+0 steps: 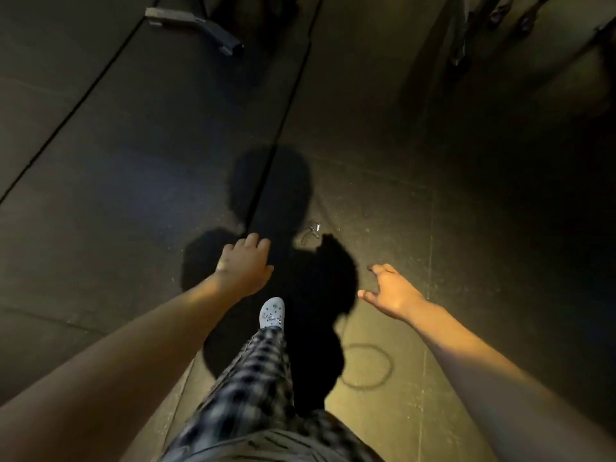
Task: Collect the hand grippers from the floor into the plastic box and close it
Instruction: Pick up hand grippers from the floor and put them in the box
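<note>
Dark floor [133, 168] w/ one hand gripper [310, 232] just ahead; L hand [245, 265] & R hand [388, 290] both loose-fingered, empty.

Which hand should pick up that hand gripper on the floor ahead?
Probably left: the left hand is empty and closer to the hand gripper than the right hand, also empty, which sits farther aside.

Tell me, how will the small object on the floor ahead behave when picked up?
The hand gripper is probably stiff: it shows a shiny metal coil. Lying flat on the floor with splayed handles, it seems unlikely to roll. It looks small, so likely light.
</note>
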